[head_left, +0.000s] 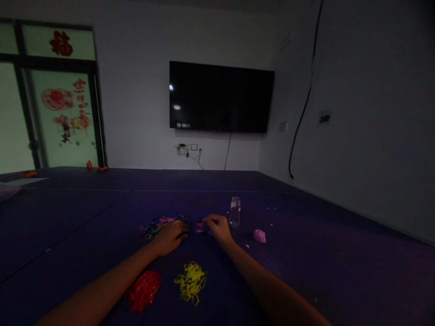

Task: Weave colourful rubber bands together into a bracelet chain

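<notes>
My left hand (172, 236) rests at the right edge of a pile of mixed-colour rubber bands (158, 225). Its fingers are bent, with a dark gap between them and the thumb; nothing shows held in it. Fingers and thumb of my right hand (219, 227) are pinched together over a smaller cluster of pink and blue rubber bands (200, 227). What lies in the pinch is small and dark, most likely a band. Closer to me are a heap of yellow rubber bands (192, 281) and a heap of red rubber bands (145, 290), neither touched by my hands.
A clear bottle (234, 213) stands uncapped just beyond my right hand. Right of it lies a crumpled pink lump (259, 236). White scraps dot the dark purple surface (306, 271). Orange items (89, 165) lie at the far left edge. A television (220, 97) hangs on the wall.
</notes>
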`<action>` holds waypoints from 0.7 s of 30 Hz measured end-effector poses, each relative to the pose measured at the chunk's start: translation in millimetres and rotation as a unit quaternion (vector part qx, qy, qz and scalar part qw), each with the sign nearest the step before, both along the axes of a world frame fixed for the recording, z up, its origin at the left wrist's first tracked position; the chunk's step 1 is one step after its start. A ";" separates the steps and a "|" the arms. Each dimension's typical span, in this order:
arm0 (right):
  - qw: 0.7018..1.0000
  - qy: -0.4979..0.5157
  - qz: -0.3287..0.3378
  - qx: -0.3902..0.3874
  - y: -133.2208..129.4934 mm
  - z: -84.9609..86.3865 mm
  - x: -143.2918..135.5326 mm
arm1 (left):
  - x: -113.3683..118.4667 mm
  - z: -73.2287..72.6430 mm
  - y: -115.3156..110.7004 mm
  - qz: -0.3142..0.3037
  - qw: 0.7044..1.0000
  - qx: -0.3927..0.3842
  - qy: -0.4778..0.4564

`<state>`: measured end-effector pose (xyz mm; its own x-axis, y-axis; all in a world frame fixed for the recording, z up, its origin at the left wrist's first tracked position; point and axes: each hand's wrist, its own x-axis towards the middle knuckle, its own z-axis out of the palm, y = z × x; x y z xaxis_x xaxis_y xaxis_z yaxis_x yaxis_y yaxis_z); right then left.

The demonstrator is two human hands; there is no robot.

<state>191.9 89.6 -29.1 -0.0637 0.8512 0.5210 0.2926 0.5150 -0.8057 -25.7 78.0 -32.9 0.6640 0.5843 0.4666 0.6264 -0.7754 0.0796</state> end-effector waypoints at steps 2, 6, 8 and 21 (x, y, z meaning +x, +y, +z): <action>0.996 0.062 0.041 -0.057 -1.8 0.7 -2.2 | -0.2 -0.3 -0.1 0.004 1.000 -0.004 0.002; 0.968 0.116 0.144 -0.172 -10.6 -0.1 -12.6 | -2.2 -5.4 2.8 -0.001 1.000 0.000 -0.014; 0.951 0.108 0.194 -0.216 -16.2 -0.7 -18.0 | -2.8 -7.9 5.2 -0.005 1.000 0.001 -0.024; 0.867 -0.012 0.389 -0.312 -26.7 5.5 -23.9 | -0.9 -1.6 3.0 -0.021 0.999 -0.034 -0.024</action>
<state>168.0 62.9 -23.6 -0.7486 0.6621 -0.0347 0.0727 0.0300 -0.9969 -26.7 81.0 -34.5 0.6660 0.5888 0.4581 0.5883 -0.7921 0.1628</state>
